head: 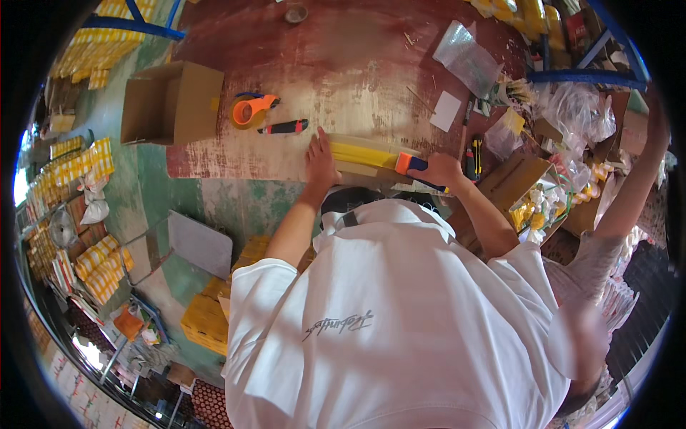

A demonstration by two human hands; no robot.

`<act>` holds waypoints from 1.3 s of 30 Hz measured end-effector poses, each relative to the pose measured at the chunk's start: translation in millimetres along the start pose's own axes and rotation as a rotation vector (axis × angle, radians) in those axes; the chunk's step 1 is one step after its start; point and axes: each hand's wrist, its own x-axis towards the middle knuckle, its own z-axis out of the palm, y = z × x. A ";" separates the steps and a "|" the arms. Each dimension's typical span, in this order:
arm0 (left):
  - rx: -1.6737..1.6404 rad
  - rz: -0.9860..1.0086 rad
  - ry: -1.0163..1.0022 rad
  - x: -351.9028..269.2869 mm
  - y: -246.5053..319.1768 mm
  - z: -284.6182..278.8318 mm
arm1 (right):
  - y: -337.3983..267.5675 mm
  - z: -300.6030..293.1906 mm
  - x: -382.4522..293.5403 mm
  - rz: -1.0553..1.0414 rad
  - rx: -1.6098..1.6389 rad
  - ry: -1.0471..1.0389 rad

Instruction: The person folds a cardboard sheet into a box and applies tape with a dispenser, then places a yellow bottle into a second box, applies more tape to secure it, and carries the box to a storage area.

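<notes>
My right hand grips an orange and blue tape dispenser at the right end of a flat cardboard piece. A band of yellow packing tape runs along the cardboard to the dispenser. My left hand lies on the cardboard's left end, fingers pointing away from me. To its left are a red and black utility knife and an orange tape dispenser with a tape roll. An open cardboard box stands at the table's left edge.
Bubble wrap, a white card and tools lie on the worn red table. A filled carton stands at right. Another person is at the right, one arm extended. Blue metal frames flank the table's far side.
</notes>
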 end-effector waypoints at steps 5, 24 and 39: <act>0.111 0.328 0.019 -6.0 16.7 2.8 | 1.3 3.5 -1.3 0.022 0.014 -0.045; 0.138 0.611 -0.024 -5.6 104.4 38.0 | 90.0 66.7 -1.4 0.059 0.222 0.040; -0.175 0.822 0.012 11.6 132.0 6.9 | 74.8 32.6 -16.6 0.080 0.399 -0.037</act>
